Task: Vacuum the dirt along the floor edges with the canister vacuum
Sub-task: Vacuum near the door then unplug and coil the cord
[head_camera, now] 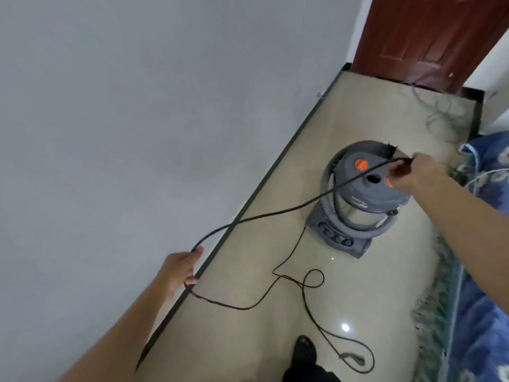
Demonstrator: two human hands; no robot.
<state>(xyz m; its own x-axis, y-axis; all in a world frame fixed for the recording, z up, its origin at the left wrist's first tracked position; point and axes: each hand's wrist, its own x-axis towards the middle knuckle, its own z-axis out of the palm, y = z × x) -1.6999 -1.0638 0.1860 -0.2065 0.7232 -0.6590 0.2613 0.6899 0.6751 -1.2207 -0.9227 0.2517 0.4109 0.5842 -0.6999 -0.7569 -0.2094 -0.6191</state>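
A grey canister vacuum (pixel 363 197) with orange knobs and a steel drum stands on the beige tiled floor (pixel 248 340), its grey hose coiled around it. Its black power cord (pixel 278 210) stretches taut between my hands. My right hand (pixel 418 175) pinches the cord above the vacuum's lid. My left hand (pixel 180 271), near the wall, holds a loop of the cord. More cord lies in loops on the floor, ending in a plug (pixel 355 358) near my foot.
A grey wall (pixel 137 119) with a dark baseboard (pixel 248 202) runs along the left. A brown door (pixel 429 37) closes the far end, with tangled cables (pixel 438 111) in front. A blue floral bedspread (pixel 484 271) hangs at the right. My dark shoe (pixel 304 351) is at the bottom.
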